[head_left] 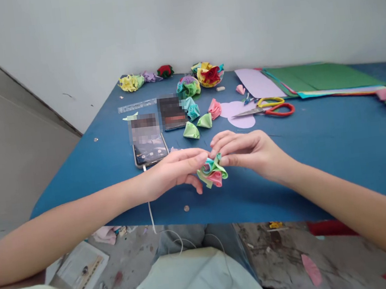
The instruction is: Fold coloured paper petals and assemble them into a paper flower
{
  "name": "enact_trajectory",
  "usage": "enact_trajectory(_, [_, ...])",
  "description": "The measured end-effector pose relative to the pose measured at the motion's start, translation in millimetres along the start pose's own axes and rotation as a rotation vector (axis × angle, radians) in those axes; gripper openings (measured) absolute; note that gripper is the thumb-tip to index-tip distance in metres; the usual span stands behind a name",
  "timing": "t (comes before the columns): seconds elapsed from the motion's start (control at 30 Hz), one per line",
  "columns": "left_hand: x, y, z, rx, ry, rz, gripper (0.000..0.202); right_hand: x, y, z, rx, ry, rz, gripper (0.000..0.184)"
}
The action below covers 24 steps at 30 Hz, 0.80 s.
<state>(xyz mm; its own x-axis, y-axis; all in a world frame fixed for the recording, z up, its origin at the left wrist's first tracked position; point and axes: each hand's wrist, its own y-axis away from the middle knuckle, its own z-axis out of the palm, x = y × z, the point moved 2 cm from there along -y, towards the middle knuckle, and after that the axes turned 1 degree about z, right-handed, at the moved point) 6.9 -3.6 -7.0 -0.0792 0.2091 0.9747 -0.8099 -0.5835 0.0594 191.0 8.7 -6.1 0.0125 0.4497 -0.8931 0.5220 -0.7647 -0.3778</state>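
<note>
Near the front edge of the blue table, a small paper flower [216, 174] in green, pink and blue is held up between both hands. My left hand [177, 171] grips it from the left, thumb on top and fingers curled beneath. On the other side, my right hand [249, 152] pinches a green petal with thumb and fingers. Part of the flower is hidden behind the fingers. Just beyond lie loose folded paper pieces: two light green cones [191, 130], a pink one [214, 108] and a blue one [192, 109].
Scissors [275, 108] with red and yellow handles lie over a lilac paper cutout [242, 120]. Two phones [150, 149] and a clear ruler [137, 105] are at left, a white cable hanging over the edge. Finished paper flowers [211, 75] and coloured sheets [327, 76] line the back.
</note>
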Motion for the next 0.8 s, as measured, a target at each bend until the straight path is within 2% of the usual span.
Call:
enact_trajectory(0.13, [2.2, 1.2, 0.4, 0.028, 0.039, -0.071, 0.031, 3.6, -1.1, 2.5, -0.083, -0.016, 0.036, 0.014])
enact_trajectory(0.3, [2.7, 1.3, 0.2, 0.034, 0.026, -0.09, 0.032, 6.2, -1.8, 3.3, -0.145, -0.039, 0.057, 0.013])
enact_trajectory(0.4, [-0.1, 0.0, -2.2, 0.089, 0.013, -0.103, 0.033, 4.5, -1.7, 4.8, -0.164, 0.031, 0.042, 0.011])
enact_trajectory(0.47, [-1.4, -1.2, -4.0, 0.126, 0.031, -0.103, 0.032, 1.9, -0.7, 5.8, -0.125, 0.142, 0.02, 0.015])
enact_trajectory(0.53, [-1.3, -2.0, -5.7, 0.181, 0.056, -0.092, 0.031, -1.5, 1.3, 5.7, -0.037, 0.306, -0.04, 0.024])
enact_trajectory(0.63, [1.1, -2.1, -6.8, 0.276, 0.084, -0.067, 0.031, -6.6, 5.6, 4.3, 0.068, 0.602, -0.241, 0.033])
enact_trajectory(0.7, [3.0, -1.7, -6.3, 0.309, 0.086, -0.058, 0.031, -7.6, 8.3, 3.6, 0.073, 0.773, -0.379, 0.033])
enact_trajectory(0.8, [4.2, -1.4, -5.2, 0.302, 0.061, -0.05, 0.03, -6.0, 9.9, 2.6, 0.051, 0.916, -0.487, 0.03])
